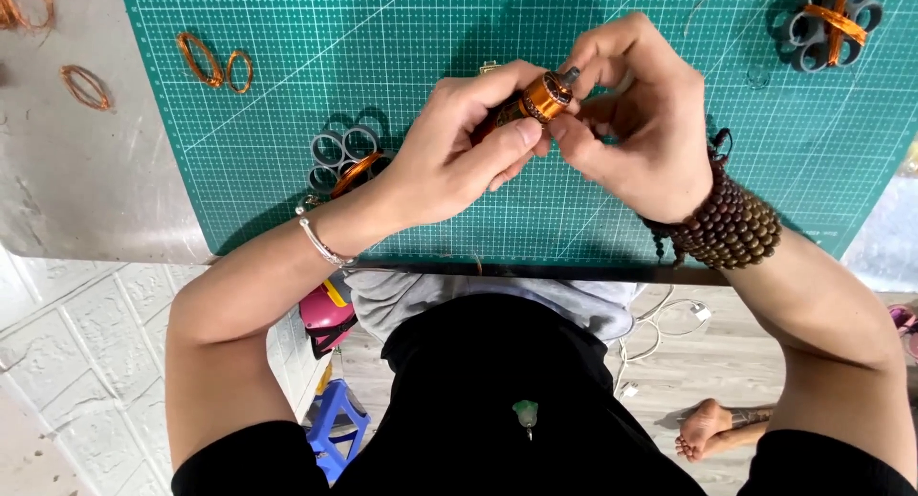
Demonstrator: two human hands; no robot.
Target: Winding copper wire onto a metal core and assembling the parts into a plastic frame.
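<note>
Small motor rotor (537,101), orange copper winding with a dark shaft tip, held in the air above the middle of the green cutting mat (287,37). Not touching the mat.

Left hand (449,156) closed around the rotor's lower end, thumb along its side, fingers wrapped under. Right hand (626,123) pinching the upper end, fingertips closed on the shaft tip and the winding edge. Both hands touching each other at the rotor.

Left wrist: thin silver bracelet (320,242). Right wrist: several turns of brown wooden beads (732,228).

On the mat just beside the left wrist: grey ring-cluster winding form (339,152) with orange tape on it, partly hidden by the hand. A second grey ring-cluster form (830,20), orange tape strapped across, at the mat's top right corner, well apart from the hands. Thin loose wire near it, hard to trace.

Two copper wire loops (212,64) on the mat's upper left. Another copper loop (84,87) off the mat on the grey metal table (86,190), more copper at the top left frame corner.

Below the table edge: white cable (660,329) on the floor, blue plastic stool (337,429), pink-black object (325,314) beside the person's left arm.
</note>
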